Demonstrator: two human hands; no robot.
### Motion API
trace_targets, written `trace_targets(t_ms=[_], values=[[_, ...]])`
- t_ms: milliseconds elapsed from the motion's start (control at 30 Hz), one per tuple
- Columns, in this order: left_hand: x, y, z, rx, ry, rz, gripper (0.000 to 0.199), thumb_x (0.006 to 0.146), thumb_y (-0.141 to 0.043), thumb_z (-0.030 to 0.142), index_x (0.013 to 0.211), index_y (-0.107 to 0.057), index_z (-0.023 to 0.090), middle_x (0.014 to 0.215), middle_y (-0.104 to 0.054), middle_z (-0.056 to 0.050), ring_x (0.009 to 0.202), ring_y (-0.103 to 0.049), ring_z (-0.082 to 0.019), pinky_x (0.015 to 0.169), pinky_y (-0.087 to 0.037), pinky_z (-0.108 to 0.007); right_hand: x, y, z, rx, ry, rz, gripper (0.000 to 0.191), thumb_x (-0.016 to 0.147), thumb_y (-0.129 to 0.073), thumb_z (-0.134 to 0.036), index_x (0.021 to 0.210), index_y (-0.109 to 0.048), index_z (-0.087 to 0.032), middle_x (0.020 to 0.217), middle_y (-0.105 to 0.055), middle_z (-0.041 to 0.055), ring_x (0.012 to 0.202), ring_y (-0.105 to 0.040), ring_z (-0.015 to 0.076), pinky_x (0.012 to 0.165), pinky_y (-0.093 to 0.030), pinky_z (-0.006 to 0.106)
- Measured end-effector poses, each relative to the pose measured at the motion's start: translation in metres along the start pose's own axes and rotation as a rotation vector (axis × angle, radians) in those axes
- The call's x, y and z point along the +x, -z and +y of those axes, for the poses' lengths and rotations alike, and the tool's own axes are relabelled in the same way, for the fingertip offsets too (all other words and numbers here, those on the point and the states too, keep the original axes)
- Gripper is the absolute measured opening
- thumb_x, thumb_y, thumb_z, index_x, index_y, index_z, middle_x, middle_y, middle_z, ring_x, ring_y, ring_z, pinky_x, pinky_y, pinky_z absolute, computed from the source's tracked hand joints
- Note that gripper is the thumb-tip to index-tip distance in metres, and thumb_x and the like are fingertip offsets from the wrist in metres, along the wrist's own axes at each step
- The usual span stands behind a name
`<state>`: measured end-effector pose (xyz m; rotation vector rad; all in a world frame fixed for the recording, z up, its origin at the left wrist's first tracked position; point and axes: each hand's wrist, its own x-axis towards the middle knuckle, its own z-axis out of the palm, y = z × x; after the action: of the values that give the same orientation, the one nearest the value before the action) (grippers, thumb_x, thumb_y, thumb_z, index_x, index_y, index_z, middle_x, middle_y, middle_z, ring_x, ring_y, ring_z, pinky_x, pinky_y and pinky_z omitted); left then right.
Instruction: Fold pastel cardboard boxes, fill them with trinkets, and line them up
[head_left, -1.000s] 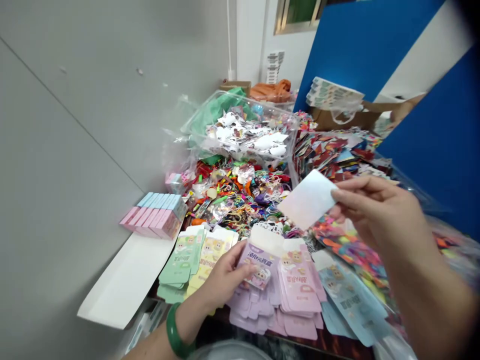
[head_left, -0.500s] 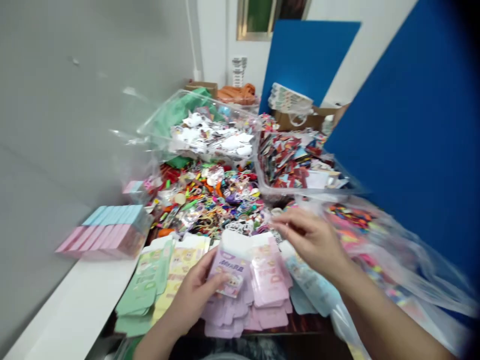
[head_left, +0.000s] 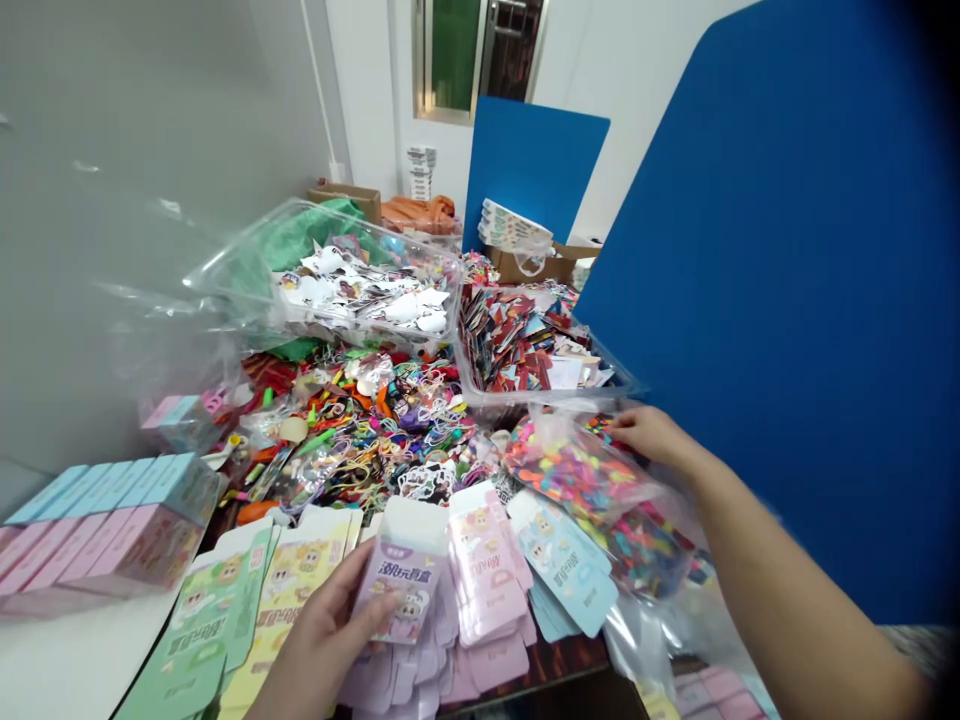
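My left hand (head_left: 337, 625) grips a small purple box (head_left: 401, 590) with its white top flap raised, thumb across its front. Under and around it lie flattened purple cartons (head_left: 420, 675). Pink cartons (head_left: 487, 570) and light blue cartons (head_left: 566, 560) fan out to its right, yellow cartons (head_left: 289, 590) and green cartons (head_left: 206, 625) to its left. My right hand (head_left: 649, 435) is at the mouth of a clear plastic bag of small bright-coloured pieces (head_left: 577, 470). Its fingers are pinched together at the bag's contents; what they hold, if anything, is hidden.
Behind the cartons spreads a heap of small trinkets and cords (head_left: 375, 420). A clear tub of white cutouts (head_left: 360, 290) and a clear tub of reddish cards (head_left: 525, 340) stand behind it. Wrapped pink-and-blue boxes (head_left: 112, 530) line the left; a blue panel (head_left: 735, 300) borders the right.
My right hand has moved right, from above the cartons to the bag of coloured pieces. My left hand still holds the purple box. The view has swung to the right.
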<state>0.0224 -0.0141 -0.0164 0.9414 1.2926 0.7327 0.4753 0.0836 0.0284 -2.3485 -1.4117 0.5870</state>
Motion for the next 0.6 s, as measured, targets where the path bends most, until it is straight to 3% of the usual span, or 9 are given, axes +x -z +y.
trace_targets(t_ms=[200,300,400,600], values=[[0.0,-0.003,0.003,0.025,0.019,0.007,0.085,0.068,-0.075,0.057,0.14,-0.045,0.024,0.135,-0.061,-0.009,0.109,-0.065,-0.032,0.065,-0.058,-0.027,-0.007,0.026,-0.002,0.291,-0.06,0.013,0.011,0.068,-0.068,-0.024,0.069,-0.071,-0.014,0.063,-0.067,0.0055,0.052,-0.052,0.0123,0.047,-0.039,0.023],[-0.002,-0.005,0.006,0.037,0.022,-0.023,0.085,0.066,-0.076,0.057,0.139,-0.046,0.023,0.135,-0.061,-0.009,0.108,-0.064,-0.031,0.064,-0.057,-0.026,-0.01,0.026,-0.003,0.382,-0.088,0.008,0.013,0.067,-0.068,-0.025,0.074,-0.071,-0.014,0.061,-0.066,0.0054,0.046,-0.049,0.011,0.042,-0.035,0.023],[-0.003,-0.006,0.009,0.011,0.017,-0.011,0.082,0.069,-0.075,0.056,0.138,-0.048,0.023,0.133,-0.063,-0.009,0.105,-0.066,-0.03,0.066,-0.057,-0.027,-0.01,0.024,-0.003,0.408,-0.128,0.001,0.01,0.065,-0.07,-0.023,0.067,-0.07,-0.013,0.053,-0.062,0.0044,0.042,-0.044,0.0099,0.039,-0.032,0.023],[0.0,-0.002,-0.001,-0.031,-0.008,-0.011,0.079,0.069,-0.076,0.052,0.138,-0.049,0.024,0.13,-0.065,-0.009,0.105,-0.066,-0.031,0.067,-0.059,-0.03,-0.008,0.022,-0.007,0.432,-0.165,-0.021,0.015,0.061,-0.074,-0.025,0.056,-0.066,-0.012,0.048,-0.059,0.0056,0.042,-0.047,0.0117,0.039,-0.036,0.024]])
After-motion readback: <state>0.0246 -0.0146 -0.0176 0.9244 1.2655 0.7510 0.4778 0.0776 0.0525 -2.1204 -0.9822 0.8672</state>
